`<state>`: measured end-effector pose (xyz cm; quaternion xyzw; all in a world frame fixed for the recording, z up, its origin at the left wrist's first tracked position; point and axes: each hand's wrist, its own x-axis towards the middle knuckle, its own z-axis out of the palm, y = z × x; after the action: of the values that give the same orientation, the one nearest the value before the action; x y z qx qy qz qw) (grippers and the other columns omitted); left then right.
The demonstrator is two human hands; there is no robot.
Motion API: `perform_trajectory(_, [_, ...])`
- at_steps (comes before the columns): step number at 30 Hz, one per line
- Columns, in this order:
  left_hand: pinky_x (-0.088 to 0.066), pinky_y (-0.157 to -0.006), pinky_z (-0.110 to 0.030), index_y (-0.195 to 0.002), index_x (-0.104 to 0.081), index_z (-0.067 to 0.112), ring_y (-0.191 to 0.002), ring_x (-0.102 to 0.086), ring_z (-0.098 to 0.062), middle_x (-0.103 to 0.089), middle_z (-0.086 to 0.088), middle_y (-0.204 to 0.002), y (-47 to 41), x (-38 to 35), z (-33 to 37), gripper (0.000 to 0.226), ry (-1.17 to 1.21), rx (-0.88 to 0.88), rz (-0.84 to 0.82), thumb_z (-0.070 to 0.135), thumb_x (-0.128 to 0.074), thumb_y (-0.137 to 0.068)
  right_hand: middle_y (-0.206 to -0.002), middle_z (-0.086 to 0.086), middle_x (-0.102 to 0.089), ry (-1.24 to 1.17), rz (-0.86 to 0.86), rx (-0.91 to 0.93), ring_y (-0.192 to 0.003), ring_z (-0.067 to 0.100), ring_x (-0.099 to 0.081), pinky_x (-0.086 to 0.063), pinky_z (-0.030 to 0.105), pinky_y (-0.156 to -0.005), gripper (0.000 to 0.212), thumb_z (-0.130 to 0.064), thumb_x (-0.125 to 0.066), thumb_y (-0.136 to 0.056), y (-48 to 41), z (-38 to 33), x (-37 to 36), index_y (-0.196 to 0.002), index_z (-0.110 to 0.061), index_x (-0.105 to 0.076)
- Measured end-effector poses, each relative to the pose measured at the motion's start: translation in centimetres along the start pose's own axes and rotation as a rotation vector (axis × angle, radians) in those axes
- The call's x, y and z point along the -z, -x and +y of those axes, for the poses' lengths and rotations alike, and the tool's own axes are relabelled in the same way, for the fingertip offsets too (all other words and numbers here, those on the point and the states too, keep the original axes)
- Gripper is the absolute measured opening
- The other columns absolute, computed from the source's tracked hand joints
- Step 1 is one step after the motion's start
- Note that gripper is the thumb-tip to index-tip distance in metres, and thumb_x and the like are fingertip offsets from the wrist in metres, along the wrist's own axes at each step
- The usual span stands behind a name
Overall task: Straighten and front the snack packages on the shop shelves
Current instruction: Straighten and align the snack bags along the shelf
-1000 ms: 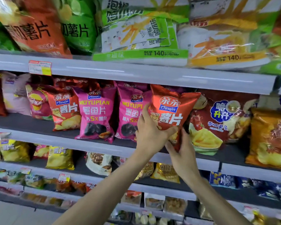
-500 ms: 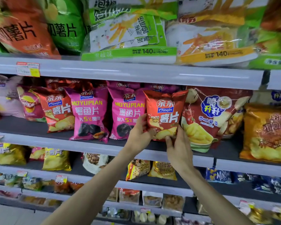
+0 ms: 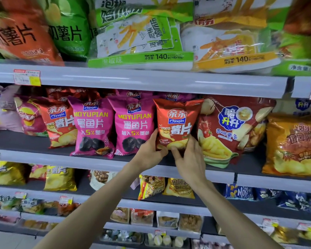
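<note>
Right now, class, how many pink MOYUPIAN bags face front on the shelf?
2: one pink bag by the left red bag, one beside the left hand. More partly hidden behind.

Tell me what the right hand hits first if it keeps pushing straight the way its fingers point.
The right hand already grips the red potato chip bag; pushing on up and inward, it would likely press that bag into the bags behind, though depth is unclear.
</note>
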<state>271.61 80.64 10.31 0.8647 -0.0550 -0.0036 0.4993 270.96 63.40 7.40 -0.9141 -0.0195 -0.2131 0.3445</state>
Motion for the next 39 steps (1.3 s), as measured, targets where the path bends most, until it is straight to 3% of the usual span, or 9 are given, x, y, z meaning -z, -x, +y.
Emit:
perform_trajectory(6, [-0.053,-0.093,-0.027,-0.156,-0.047,0.02,-0.121,-0.066,-0.02,-0.066,-0.001,-0.136,1.0,1.7,-0.1,0.063,-0.056,0.015,0.162,0.018,-0.07,-0.097,-0.142,0.006,-0.055,-0.04,-0.089,-0.14,-0.131,0.03,-0.052,-0.051,0.048,-0.101,0.077,-0.069,-0.054,-0.095,-2.1,-0.2,-0.4,-0.148,-0.015,-0.04])
perform_trajectory(9, [-0.058,-0.08,-0.037,-0.144,-0.054,0.03,-0.109,-0.066,-0.018,-0.068,0.005,-0.12,2.3,2.7,0.0,0.059,-0.079,-0.064,0.52,0.015,-0.07,-0.089,-0.143,0.006,-0.054,-0.101,-0.171,-0.232,-0.131,0.032,-0.053,-0.051,0.051,-0.099,0.082,-0.069,-0.055,-0.095,-2.9,0.1,-0.8,-0.154,-0.016,-0.034])
perform_trajectory(12, [-0.049,-0.093,-0.048,-0.153,-0.038,0.032,-0.131,-0.039,-0.028,-0.042,-0.007,-0.147,2.4,3.6,-0.6,0.08,-0.193,-0.035,0.689,0.015,-0.074,-0.084,-0.14,0.005,-0.057,-0.122,-0.171,-0.25,-0.13,0.031,-0.055,-0.053,0.052,-0.097,0.09,-0.067,-0.059,-0.093,-3.1,0.3,-1.3,-0.16,-0.019,-0.023])
perform_trajectory(16, [-0.039,-0.106,-0.054,-0.165,-0.015,0.032,-0.145,-0.025,-0.041,-0.015,-0.009,-0.164,1.7,3.7,-0.8,0.102,-0.187,0.01,0.566,0.02,-0.08,-0.088,-0.132,0.006,-0.061,-0.16,-0.129,-0.25,-0.127,0.03,-0.056,-0.054,0.053,-0.097,0.118,-0.075,-0.071,-0.071,-3.0,0.0,-1.8,-0.16,-0.025,-0.014])
perform_trajectory(21, [-0.035,-0.102,-0.043,-0.166,-0.01,0.033,-0.146,-0.027,-0.042,-0.015,-0.009,-0.166,1.1,3.8,-1.0,0.104,-0.197,-0.02,0.528,0.016,-0.077,-0.088,-0.152,0.011,-0.037,-0.247,-0.118,-0.257,-0.145,0.032,-0.037,-0.038,0.049,-0.114,0.123,-0.044,-0.092,-0.074,-3.5,-0.6,-1.6,-0.165,-0.024,-0.012])
perform_trajectory(27, [-0.042,-0.112,-0.05,-0.165,-0.02,0.032,-0.153,-0.026,-0.038,-0.017,-0.007,-0.169,2.9,3.6,-2.7,0.095,-0.234,-0.077,0.466,0.012,-0.074,-0.089,-0.138,0.0,-0.038,-0.228,-0.015,-0.122,-0.125,0.02,-0.048,-0.048,0.044,-0.105,0.106,-0.032,-0.092,-0.076,-1.3,-0.3,-2.1,-0.157,-0.034,-0.025])
perform_trajectory(31, [-0.039,-0.117,-0.05,-0.165,-0.023,0.028,-0.158,-0.02,-0.033,-0.016,-0.006,-0.171,5.6,2.5,-3.9,0.088,-0.315,-0.068,0.39,0.018,-0.072,-0.093,-0.145,0.004,-0.039,-0.136,0.003,0.054,-0.134,0.023,-0.043,-0.043,0.044,-0.113,0.08,-0.023,-0.079,-0.089,0.7,0.4,-1.3,-0.155,-0.022,-0.034])
perform_trajectory(36, [-0.052,-0.099,-0.049,-0.161,-0.034,0.022,-0.132,-0.054,-0.037,-0.028,0.002,-0.164,9.5,0.5,-5.6,0.072,-0.381,-0.022,0.314,0.031,-0.065,-0.097,-0.16,0.002,-0.032,-0.03,-0.085,0.147,-0.149,0.021,-0.033,-0.038,0.04,-0.119,0.066,-0.03,-0.065,-0.1,5.1,1.2,0.4,-0.156,-0.014,-0.035])
perform_trajectory(39, [-0.05,-0.102,-0.049,-0.156,-0.043,0.023,-0.129,-0.053,-0.033,-0.042,0.0,-0.156,11.8,-1.2,-7.3,0.064,-0.363,-0.017,0.263,0.026,-0.066,-0.097,-0.159,0.001,-0.038,-0.026,-0.139,0.161,-0.148,0.019,-0.036,-0.037,0.038,-0.12,0.059,-0.027,-0.062,-0.102,9.2,2.0,1.0,-0.155,-0.012,-0.04])
